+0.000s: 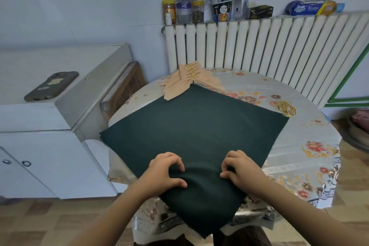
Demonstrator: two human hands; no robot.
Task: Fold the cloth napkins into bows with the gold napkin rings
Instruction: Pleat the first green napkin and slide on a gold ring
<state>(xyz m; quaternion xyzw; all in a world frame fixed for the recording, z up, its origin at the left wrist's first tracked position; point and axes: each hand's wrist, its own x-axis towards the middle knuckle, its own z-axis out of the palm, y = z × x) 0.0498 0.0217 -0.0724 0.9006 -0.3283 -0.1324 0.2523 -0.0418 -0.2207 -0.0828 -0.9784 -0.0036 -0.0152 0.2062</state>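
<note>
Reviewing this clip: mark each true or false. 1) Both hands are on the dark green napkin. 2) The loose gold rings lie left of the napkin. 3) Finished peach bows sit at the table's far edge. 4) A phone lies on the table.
1) True: left hand and right hand pinch the green napkin.
2) False: the gold rings lie to its right.
3) True: peach bows.
4) False: the phone lies on the white cabinet.

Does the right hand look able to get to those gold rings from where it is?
Probably yes: the gold rings lie in the open on the table's right side, nothing between. But the right hand is pinching the green napkin.
</note>
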